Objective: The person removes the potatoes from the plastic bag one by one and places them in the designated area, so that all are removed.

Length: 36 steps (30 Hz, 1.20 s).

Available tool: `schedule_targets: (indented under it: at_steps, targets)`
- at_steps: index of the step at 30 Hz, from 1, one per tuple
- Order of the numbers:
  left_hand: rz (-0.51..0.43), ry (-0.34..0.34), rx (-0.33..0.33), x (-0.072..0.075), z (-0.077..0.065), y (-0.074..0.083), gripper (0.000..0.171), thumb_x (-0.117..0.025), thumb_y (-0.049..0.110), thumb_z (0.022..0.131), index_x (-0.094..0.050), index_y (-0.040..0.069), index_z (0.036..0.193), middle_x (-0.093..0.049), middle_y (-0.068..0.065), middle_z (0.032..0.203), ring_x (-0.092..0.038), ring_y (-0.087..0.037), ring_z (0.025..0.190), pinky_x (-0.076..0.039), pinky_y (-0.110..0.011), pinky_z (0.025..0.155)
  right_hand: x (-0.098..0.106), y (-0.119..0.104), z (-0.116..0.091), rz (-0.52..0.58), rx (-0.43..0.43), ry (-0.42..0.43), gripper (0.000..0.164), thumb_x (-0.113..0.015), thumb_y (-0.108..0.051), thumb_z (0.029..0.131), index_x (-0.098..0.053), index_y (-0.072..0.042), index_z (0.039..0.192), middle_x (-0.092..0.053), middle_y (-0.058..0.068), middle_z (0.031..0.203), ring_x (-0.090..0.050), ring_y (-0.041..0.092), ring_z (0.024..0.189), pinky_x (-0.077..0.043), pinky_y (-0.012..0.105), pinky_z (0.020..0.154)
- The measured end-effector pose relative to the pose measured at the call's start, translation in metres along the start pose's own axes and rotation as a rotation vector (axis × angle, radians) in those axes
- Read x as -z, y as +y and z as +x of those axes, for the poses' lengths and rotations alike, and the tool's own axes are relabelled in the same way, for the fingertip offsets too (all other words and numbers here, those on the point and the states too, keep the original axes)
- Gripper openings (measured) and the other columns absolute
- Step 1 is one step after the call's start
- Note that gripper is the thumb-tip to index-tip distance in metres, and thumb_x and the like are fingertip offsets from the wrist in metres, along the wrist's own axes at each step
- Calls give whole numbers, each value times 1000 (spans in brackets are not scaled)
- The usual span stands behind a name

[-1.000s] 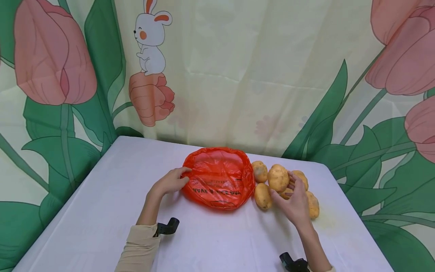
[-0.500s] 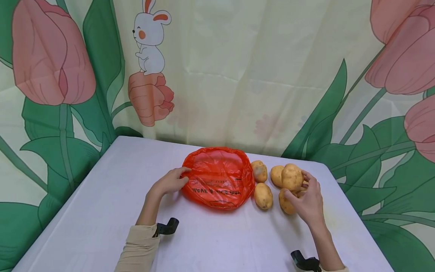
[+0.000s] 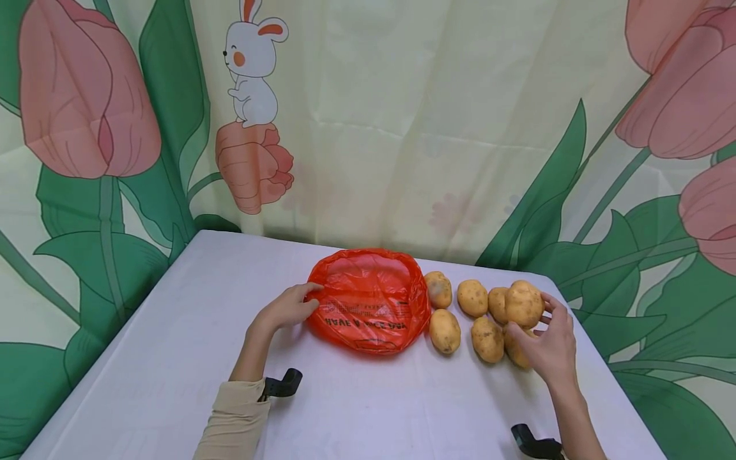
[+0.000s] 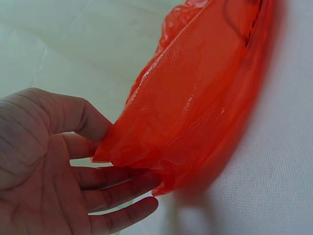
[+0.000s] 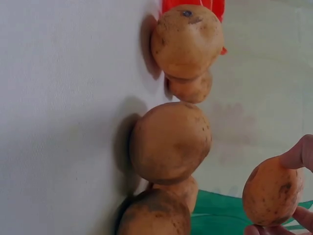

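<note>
My left hand (image 3: pixel 287 306) pinches the left edge of a red plastic bag (image 3: pixel 368 300) that lies on the table with black print on its front. In the left wrist view, thumb and index finger meet on a fold of the bag's film (image 4: pixel 181 107), and the other fingers spread below it. At the right, my right hand (image 3: pixel 553 345) holds a potato (image 3: pixel 523 305) between thumb and fingertips. The right wrist view shows this potato (image 5: pixel 271 193) raised above the table. It overlaps other potatoes in the head view, including one (image 3: pixel 517 351) partly hidden by the hand.
Several potatoes lie in two rough rows right of the bag, among them a back one (image 3: pixel 473 298) and a front one (image 3: pixel 445 331). White cloth covers the table (image 3: pixel 374 409). Behind its far edge hangs a printed curtain (image 3: pixel 391 128).
My right hand has carried the potato rightward over the other potatoes, uncovering those nearer the bag. My left hand and the bag have stayed in place.
</note>
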<state>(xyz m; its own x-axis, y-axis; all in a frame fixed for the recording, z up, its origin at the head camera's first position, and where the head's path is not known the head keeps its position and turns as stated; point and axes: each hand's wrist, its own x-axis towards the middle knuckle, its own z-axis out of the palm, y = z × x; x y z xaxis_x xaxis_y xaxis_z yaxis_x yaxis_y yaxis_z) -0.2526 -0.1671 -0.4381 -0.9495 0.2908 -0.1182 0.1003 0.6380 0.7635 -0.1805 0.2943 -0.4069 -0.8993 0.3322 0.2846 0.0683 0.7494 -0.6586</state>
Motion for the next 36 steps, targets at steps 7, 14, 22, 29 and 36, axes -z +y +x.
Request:
schedule_targets:
  at_steps: [7,14,22,29,36]
  targets:
    - [4,2,-9,0,0,-1,52,-50,13,98,-50,-1,147,-50,-24,150,-44,-42,139,-38,-62,113,12,15,1,-45,-36,-2,89,-75,-16,86,-23,1,157,-33,32,145,-43,49,125,-48,46,84]
    - [7,1,-9,0,1,-1,52,-51,14,98,-50,-1,148,-49,-24,150,-44,-42,139,-39,-62,113,21,32,2,-82,-74,9,91,-76,-16,86,-22,3,157,-33,34,144,-43,50,125,-49,50,84]
    - [5,-1,0,0,-1,0,52,-51,13,98,-50,0,148,-49,-24,151,-46,-42,136,-40,-62,111,27,50,3,-122,-87,8,91,-77,-17,85,-24,6,155,-35,35,142,-43,51,122,-47,49,80]
    - [9,-3,4,0,0,-1,52,-51,14,98,-50,0,148,-49,-24,151,-44,-42,138,-40,-62,111,28,60,3,-145,-89,-1,88,-75,-16,86,-24,10,153,-35,38,140,-42,54,120,-45,62,85]
    - [5,-7,1,-1,1,-1,52,-51,15,98,-50,0,148,-49,-24,151,-45,-42,137,-41,-62,111,29,73,5,-168,-125,-23,88,-76,-13,86,-23,12,152,-32,39,142,-40,55,122,-40,69,95]
